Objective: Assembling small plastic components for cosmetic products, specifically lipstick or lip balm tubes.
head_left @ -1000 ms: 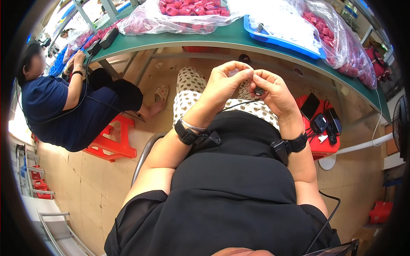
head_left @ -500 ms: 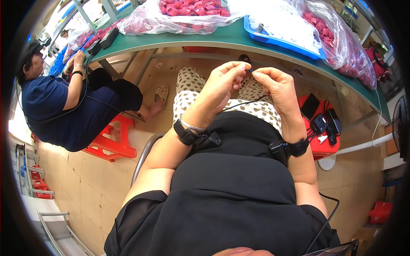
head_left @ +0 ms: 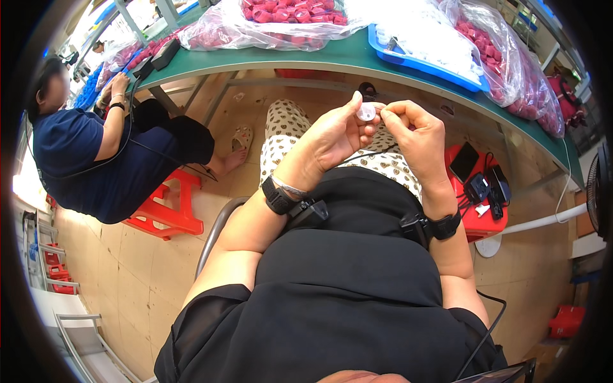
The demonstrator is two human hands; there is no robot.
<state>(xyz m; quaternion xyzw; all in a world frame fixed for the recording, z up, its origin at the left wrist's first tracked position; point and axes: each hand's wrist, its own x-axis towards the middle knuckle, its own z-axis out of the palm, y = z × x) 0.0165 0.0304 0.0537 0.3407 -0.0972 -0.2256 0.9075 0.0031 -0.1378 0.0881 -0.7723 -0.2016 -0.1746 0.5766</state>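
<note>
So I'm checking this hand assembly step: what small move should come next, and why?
Probably press the small white round piece between both thumbs. The left hand pinches it and the right hand fingertips meet its edge, above the lap, short of the green table.

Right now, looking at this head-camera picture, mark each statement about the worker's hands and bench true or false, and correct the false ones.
1. Both hands hold a small white round part together above the lap. True: the left hand and right hand meet at the small white round part.
2. The part rests on the green table. False: it is held below the edge of the green table, clear of it.
3. Clear bags of red parts lie on the table. True: see the bags of red parts.
4. The tray on the table is red. False: the tray is blue.
5. A co-worker sits on a red stool. True: the co-worker sits on the red stool.
</note>
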